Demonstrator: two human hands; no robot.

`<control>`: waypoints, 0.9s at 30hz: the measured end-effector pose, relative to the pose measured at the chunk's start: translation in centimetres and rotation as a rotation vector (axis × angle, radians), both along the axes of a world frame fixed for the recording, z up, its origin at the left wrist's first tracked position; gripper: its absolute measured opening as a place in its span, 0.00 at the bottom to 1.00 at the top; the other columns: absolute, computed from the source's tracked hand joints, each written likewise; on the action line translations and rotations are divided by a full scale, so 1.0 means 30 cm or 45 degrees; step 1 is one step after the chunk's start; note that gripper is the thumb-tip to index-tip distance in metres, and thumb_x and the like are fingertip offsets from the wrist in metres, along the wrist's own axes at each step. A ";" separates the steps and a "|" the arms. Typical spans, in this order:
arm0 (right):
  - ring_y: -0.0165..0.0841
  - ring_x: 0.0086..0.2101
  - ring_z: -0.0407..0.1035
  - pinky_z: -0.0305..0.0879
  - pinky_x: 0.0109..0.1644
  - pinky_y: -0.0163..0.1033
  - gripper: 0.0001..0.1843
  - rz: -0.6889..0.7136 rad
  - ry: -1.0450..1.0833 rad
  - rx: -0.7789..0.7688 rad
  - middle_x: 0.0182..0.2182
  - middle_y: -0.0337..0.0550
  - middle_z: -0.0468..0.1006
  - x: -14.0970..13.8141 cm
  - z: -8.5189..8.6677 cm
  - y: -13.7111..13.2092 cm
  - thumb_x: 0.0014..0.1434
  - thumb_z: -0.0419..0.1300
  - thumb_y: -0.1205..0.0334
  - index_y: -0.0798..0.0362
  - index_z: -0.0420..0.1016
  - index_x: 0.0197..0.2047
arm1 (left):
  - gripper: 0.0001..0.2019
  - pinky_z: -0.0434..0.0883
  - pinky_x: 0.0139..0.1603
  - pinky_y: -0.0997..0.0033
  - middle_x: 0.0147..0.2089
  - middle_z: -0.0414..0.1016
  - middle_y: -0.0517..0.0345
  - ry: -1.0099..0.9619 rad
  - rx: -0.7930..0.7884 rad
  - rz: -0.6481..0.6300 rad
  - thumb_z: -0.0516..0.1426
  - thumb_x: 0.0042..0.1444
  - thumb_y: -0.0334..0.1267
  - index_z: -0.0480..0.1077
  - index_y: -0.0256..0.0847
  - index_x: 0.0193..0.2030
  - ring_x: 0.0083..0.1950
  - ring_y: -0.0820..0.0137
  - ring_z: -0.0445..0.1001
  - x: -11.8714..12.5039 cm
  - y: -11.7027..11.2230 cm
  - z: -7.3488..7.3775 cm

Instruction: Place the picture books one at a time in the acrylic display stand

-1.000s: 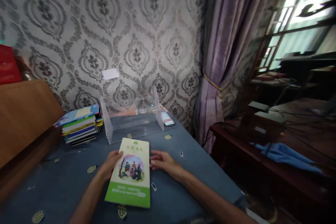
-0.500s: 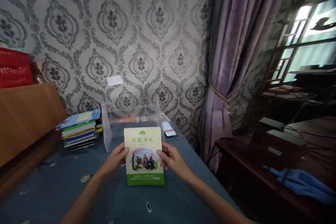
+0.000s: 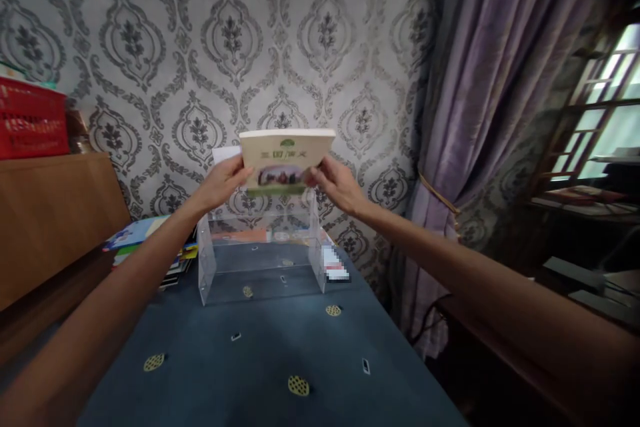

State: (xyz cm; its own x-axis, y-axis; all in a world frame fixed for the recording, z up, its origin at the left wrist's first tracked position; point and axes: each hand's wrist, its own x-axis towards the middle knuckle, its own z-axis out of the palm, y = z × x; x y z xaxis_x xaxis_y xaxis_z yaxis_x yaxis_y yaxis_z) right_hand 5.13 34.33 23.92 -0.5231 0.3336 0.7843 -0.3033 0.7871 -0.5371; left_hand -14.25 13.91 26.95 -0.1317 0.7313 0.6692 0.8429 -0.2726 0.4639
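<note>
A green and cream paperback book [image 3: 284, 161] is held up in the air, tilted so its top page edge faces me. My left hand [image 3: 227, 179] grips its left side and my right hand [image 3: 334, 183] grips its right side. The book hangs above a clear acrylic book stand [image 3: 260, 250] that sits on the blue tablecloth [image 3: 260, 367] against the wall. The stand's two upright side panels are see-through and nothing stands between them.
A stack of colourful books [image 3: 150, 247] lies left of the stand, partly behind my left arm. A wooden cabinet [image 3: 50, 220] with a red crate [image 3: 31, 119] stands at the left. A purple curtain [image 3: 475, 113] and dark furniture fill the right.
The book lay flat on the cloth a second ago. Both hands took its sides, lifted it and carried it forward and up over the clear stand.
</note>
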 end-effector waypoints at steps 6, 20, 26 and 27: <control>0.36 0.34 0.76 0.74 0.43 0.45 0.18 0.048 -0.112 0.081 0.34 0.43 0.79 -0.121 0.027 0.193 0.62 0.60 0.47 0.53 0.67 0.44 | 0.20 0.68 0.57 0.59 0.52 0.78 0.46 0.239 0.100 0.098 0.50 0.64 0.44 0.71 0.33 0.55 0.52 0.59 0.75 -0.081 0.148 -0.018; 0.34 0.26 0.75 0.76 0.31 0.39 0.07 0.037 -0.260 -0.037 0.27 0.39 0.76 -0.125 0.106 0.272 0.60 0.60 0.60 0.52 0.67 0.41 | 0.18 0.78 0.40 0.61 0.42 0.80 0.50 -0.321 0.043 -0.137 0.55 0.62 0.42 0.70 0.37 0.55 0.40 0.61 0.80 -0.128 0.325 0.008; 0.32 0.24 0.74 0.77 0.31 0.40 0.05 0.001 -0.243 -0.036 0.26 0.39 0.76 -0.106 0.107 0.283 0.61 0.59 0.65 0.53 0.68 0.42 | 0.16 0.79 0.41 0.57 0.43 0.80 0.50 -0.304 0.079 -0.128 0.55 0.61 0.39 0.70 0.37 0.55 0.41 0.61 0.80 -0.111 0.341 0.012; 0.32 0.24 0.74 0.77 0.30 0.39 0.05 0.005 -0.250 -0.040 0.26 0.39 0.76 -0.103 0.105 0.285 0.61 0.59 0.65 0.53 0.69 0.42 | 0.16 0.79 0.41 0.56 0.42 0.80 0.50 -0.303 0.077 -0.121 0.54 0.62 0.39 0.70 0.37 0.54 0.40 0.61 0.80 -0.110 0.346 0.011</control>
State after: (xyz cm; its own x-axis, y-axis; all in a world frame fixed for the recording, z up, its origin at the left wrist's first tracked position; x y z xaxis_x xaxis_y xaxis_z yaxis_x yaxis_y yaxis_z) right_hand 2.03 42.88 27.08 -0.6664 0.3542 0.6561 -0.1929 0.7681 -0.6106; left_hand -17.54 24.28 27.28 -0.2231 0.7073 0.6708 0.6813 -0.3790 0.6262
